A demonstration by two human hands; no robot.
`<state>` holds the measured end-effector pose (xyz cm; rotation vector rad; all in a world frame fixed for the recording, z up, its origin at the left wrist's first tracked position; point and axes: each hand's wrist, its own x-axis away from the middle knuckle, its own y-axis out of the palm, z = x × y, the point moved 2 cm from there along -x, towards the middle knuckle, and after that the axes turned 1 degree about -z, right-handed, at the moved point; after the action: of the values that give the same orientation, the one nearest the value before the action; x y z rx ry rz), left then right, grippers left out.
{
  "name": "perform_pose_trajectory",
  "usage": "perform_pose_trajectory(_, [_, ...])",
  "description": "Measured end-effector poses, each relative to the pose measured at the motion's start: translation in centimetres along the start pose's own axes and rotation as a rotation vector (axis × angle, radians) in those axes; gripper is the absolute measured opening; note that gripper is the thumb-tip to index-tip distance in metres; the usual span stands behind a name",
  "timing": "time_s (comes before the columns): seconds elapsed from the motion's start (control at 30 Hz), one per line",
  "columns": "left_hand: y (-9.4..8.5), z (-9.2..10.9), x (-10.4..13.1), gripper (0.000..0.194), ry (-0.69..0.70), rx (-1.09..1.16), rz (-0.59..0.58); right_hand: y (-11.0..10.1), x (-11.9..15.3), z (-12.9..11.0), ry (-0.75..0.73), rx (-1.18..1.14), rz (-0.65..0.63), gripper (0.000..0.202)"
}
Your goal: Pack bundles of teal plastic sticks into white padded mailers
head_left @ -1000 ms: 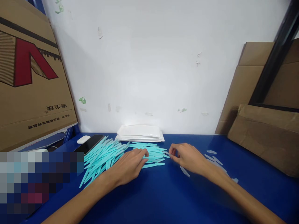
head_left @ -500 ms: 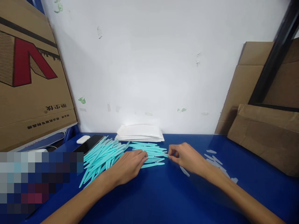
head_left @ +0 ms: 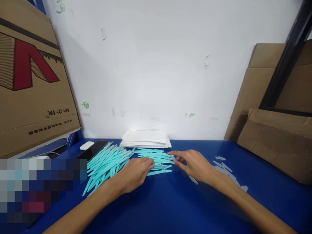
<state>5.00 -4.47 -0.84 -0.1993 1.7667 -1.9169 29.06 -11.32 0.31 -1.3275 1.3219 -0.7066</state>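
Observation:
Slim turquoise sticks that look like eyebrow razors [head_left: 156, 155] lie in a rough row at the middle of the blue table. My left hand [head_left: 137, 172] is closed at their left ends, its fingertips pinched on one razor. At the right ends, my right hand [head_left: 192, 164] has its index finger stretched out and thumb apart. A small translucent cap [head_left: 173, 158] shows beside its fingertips. Left of my left hand is a larger, crisscrossed pile of the same razors [head_left: 107, 165]. Another translucent cap [head_left: 193, 179] lies under my right hand.
Several translucent caps [head_left: 223, 165] are scattered beyond my right forearm. White sheets or envelopes [head_left: 146, 138] are stacked against the wall. A dark phone [head_left: 94, 151] and a white case [head_left: 86, 145] lie back left. Cardboard [head_left: 275, 143] stands at right, a large box [head_left: 36, 107] at left.
My right hand's fingers have opened from a pinch at the razor's capped end, the index finger stretching out to the left. My left hand has hardly moved.

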Motion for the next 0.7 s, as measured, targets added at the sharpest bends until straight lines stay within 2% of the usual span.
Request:
perform_pose_trajectory(0.23, [-0.21, 0.16, 0.04, 0.034, 0.006, -0.016, -0.019, -0.24, -0.06, -0.21, 0.038, -0.081, 0.069, 0.033])
perform_pose_trajectory(0.47, [-0.12, 0.09, 0.14, 0.031, 0.004, -0.009, -0.029, -0.39, -0.03, -0.70, 0.080, -0.302, 0.154, 0.019])
perform_pose_trajectory(0.7, [0.13, -0.21, 0.36, 0.032, -0.008, 0.016, -0.018, -0.21, -0.16, -0.90, 0.104, -0.580, 0.169, 0.024])
